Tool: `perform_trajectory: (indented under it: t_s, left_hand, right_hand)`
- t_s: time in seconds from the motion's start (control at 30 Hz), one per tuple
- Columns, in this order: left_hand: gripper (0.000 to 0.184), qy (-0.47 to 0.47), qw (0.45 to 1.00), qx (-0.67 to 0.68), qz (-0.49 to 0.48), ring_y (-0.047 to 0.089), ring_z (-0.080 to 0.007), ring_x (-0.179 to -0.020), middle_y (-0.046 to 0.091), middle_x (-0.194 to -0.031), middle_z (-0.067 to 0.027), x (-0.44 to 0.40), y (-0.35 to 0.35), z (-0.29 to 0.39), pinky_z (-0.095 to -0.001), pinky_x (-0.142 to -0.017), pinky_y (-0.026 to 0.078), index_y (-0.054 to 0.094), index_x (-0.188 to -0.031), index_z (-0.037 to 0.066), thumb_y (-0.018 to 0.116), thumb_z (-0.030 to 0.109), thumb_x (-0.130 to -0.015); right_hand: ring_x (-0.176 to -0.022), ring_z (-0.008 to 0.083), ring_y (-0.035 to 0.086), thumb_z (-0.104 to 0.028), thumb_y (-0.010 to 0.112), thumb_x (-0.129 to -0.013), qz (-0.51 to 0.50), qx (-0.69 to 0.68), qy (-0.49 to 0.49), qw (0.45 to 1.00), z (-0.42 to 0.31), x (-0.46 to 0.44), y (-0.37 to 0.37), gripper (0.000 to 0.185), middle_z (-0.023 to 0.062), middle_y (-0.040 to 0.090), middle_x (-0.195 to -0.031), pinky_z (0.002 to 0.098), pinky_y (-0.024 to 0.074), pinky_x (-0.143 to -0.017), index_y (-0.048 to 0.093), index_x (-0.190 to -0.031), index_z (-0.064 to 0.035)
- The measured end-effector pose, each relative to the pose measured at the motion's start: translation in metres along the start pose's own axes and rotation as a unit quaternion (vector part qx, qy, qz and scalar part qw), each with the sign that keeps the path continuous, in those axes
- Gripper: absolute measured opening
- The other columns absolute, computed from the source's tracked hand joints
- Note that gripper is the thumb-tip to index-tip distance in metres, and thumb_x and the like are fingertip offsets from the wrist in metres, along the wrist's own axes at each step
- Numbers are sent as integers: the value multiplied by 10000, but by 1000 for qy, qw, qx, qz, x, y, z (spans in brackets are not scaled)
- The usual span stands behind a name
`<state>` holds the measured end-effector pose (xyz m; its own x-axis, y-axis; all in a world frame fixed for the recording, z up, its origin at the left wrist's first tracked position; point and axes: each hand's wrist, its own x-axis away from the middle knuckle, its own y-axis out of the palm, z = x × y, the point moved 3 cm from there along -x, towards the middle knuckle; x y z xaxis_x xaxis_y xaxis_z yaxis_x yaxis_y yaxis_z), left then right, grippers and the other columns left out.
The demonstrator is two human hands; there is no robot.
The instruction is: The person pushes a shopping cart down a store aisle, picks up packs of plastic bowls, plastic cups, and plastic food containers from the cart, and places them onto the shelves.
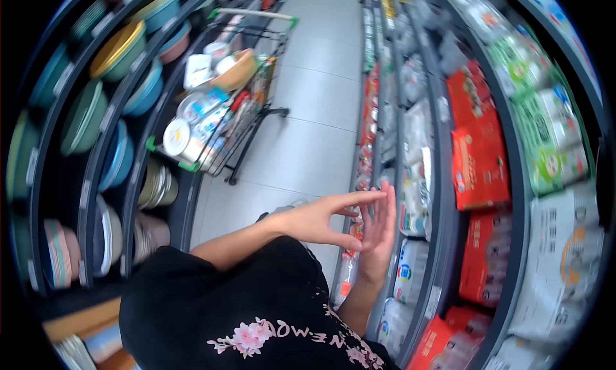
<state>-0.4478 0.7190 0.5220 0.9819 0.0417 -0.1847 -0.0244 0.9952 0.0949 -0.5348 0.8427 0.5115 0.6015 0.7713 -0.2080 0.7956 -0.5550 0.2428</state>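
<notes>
My left hand (317, 219) reaches across in front of my chest, fingers stretched out and thumb apart, holding nothing. Its fingertips meet or overlap the fingers of my right hand (378, 235); whether they touch is hard to tell. That right hand is upright with its fingers extended, and it is empty too. Close beyond it is the shelving on the right, with white wrapped packs (414, 200) and red packs (480, 165) on its levels.
A shopping cart (240, 123) with green corners, loaded with tubs and packages, stands ahead on the left. Shelves of stacked plastic basins (119, 52) line the left side. Green-and-white packs (550, 139) fill the upper right shelf. A tiled floor (314, 94) runs between.
</notes>
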Motion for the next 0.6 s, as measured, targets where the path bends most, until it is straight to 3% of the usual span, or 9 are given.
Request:
perform_trajectory:
  t_s: [0.03,0.1,0.23,0.43,0.6]
  left_hand:
    - [1013,-19,1000,19,-2,285,-252,-1445,229,-1598,-96,10,-8,-1,-441,-1152,301,185,-1558,112,820,196,-773]
    - [1036,-13,999,29,41,265,-259,-1454,208,-1603,-98,26,-23,-4,-449,-1161,288,165,-1561,110,824,191,-766]
    - [1091,0,993,45,107,223,-272,-1470,155,-1617,-96,41,-54,-9,-460,-1179,257,126,-1563,97,840,193,-743]
    - [1079,10,977,33,210,211,-268,-1476,157,-1618,-95,56,-118,-14,-453,-1173,269,136,-1562,96,837,208,-750]
    - [1065,22,974,-7,225,228,-247,-1472,163,-1616,-100,59,-174,-13,-456,-1160,291,146,-1563,110,833,231,-758]
  right_hand:
    - [-1486,326,150,-478,829,-702,-32,-2,-2,999,11,-6,9,1188,154,119,-1613,518,194,-1184,136,-1537,4]
    - [-1498,320,69,-677,811,-556,-75,21,43,996,18,-18,27,1410,127,26,-1627,531,170,-1186,58,-1547,-15]
    - [-1499,320,72,-670,803,-593,-175,46,58,982,37,-53,50,1381,142,49,-1624,533,155,-1187,51,-1548,-15]
    - [-1500,331,72,-635,820,-622,-240,18,121,963,67,-111,91,1352,177,57,-1618,525,166,-1183,44,-1554,-37]
    - [-1498,348,79,-581,849,-631,-284,11,166,944,93,-157,117,1348,202,68,-1613,528,177,-1176,24,-1558,-55]
